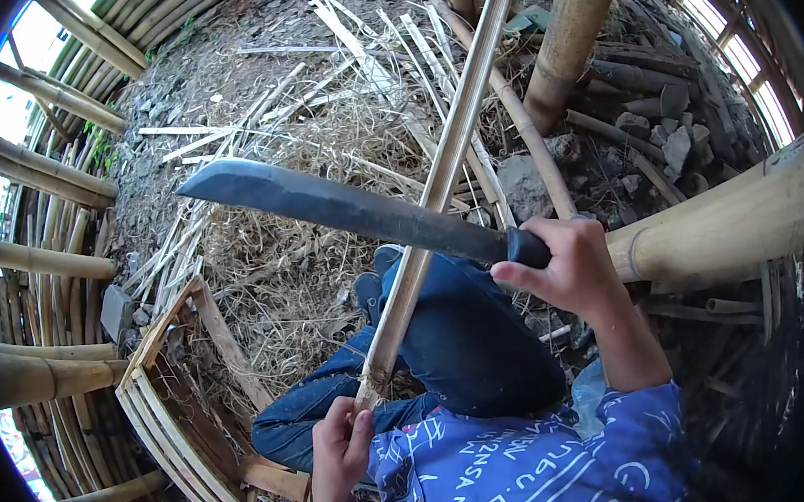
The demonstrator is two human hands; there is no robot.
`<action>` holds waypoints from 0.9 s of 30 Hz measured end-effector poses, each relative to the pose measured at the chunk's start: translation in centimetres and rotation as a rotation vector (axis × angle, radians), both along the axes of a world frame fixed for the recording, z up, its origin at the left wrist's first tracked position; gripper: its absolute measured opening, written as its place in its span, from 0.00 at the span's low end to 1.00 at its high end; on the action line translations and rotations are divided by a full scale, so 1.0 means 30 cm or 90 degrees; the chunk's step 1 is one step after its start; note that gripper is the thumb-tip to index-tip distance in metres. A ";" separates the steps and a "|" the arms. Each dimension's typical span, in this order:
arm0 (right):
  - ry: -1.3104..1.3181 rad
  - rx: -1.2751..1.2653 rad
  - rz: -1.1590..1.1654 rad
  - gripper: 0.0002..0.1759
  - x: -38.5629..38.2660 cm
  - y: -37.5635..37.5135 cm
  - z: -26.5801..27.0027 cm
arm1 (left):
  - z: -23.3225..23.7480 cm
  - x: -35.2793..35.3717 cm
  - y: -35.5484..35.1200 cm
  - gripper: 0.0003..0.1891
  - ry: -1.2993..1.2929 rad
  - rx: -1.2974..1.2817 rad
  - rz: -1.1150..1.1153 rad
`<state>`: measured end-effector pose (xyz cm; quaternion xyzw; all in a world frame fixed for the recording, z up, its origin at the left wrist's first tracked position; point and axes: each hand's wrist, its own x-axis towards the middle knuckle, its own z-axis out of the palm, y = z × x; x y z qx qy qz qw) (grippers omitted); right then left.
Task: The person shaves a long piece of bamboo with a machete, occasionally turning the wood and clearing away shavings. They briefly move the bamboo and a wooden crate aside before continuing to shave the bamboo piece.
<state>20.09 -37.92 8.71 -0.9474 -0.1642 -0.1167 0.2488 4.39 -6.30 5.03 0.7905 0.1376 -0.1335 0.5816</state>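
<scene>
My right hand (568, 261) is closed around the black handle of a machete (351, 208). Its long dark blade points left and crosses over a split bamboo strip (455, 143). Down by my lap, my left hand (340, 442) grips the near end of that strip, thumb along its side. From there the strip slants up and away to the right, past my bent knee in blue jeans (475, 340), with its hollow inner face showing.
Shavings (278, 232) and loose split strips (358, 56) litter the ground ahead. A wooden frame (181, 448) stands at my left. Thick bamboo poles (578, 29) rise on the right, near stones (677, 140). A horizontal bamboo pole (720, 216) lies close beside my right arm.
</scene>
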 end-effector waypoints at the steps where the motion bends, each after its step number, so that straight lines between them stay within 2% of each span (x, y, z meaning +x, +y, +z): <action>1: 0.005 0.022 -0.003 0.37 -0.012 0.004 -0.008 | 0.016 -0.005 0.000 0.07 0.005 0.007 -0.006; 6: 0.035 0.018 0.023 0.36 -0.065 0.008 0.032 | 0.070 -0.028 0.001 0.08 0.003 0.035 -0.042; 8: 0.055 0.023 0.034 0.36 -0.078 0.005 0.027 | 0.091 -0.031 -0.013 0.08 0.062 0.058 -0.082; 12: 0.053 0.038 0.030 0.37 -0.090 0.004 -0.010 | 0.079 -0.053 -0.029 0.09 0.072 0.046 -0.071; 14: 0.056 0.062 0.036 0.37 -0.079 0.004 -0.019 | 0.061 -0.067 -0.028 0.10 0.093 -0.011 -0.047; 16: -0.024 0.018 0.054 0.36 -0.066 0.003 -0.022 | 0.056 -0.084 -0.043 0.11 0.104 -0.024 -0.034; 20: -0.013 -0.052 0.058 0.36 -0.036 -0.021 -0.001 | 0.049 -0.105 -0.078 0.12 0.131 -0.074 -0.004; 22: -0.065 -0.053 0.002 0.37 -0.006 -0.051 0.001 | 0.037 -0.120 -0.082 0.12 0.137 -0.083 0.001; 23: -0.029 -0.031 -0.011 0.37 0.015 -0.078 -0.003 | 0.034 -0.127 -0.086 0.12 0.145 -0.092 -0.007; 27: -0.066 -0.004 -0.056 0.38 0.113 -0.157 -0.019 | 0.039 -0.136 -0.089 0.12 0.202 -0.170 -0.049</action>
